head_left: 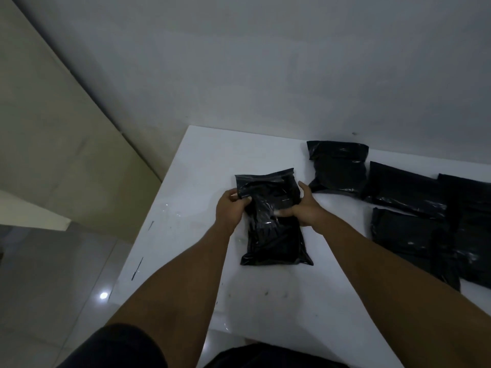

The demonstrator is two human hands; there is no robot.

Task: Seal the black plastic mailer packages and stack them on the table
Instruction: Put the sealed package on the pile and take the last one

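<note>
A filled black plastic mailer [273, 240] lies in the middle of the white table [202, 166], its flap end pointing away from me. My left hand [230, 208] pinches the mailer's left edge near the flap, thumb on top. My right hand [305, 208] holds the right side, with the thumb pressed across the front and the fingers along the edge. The flap [265, 177] stands unfolded at the far end, with a paler strip along it.
Several more black mailers lie on the table's right side: one at the back [338, 167], others overlapping toward the right edge [406, 192], [414, 240]. A grey wall rises behind the table. To the left the table edge drops to a glossy tiled floor [53, 274].
</note>
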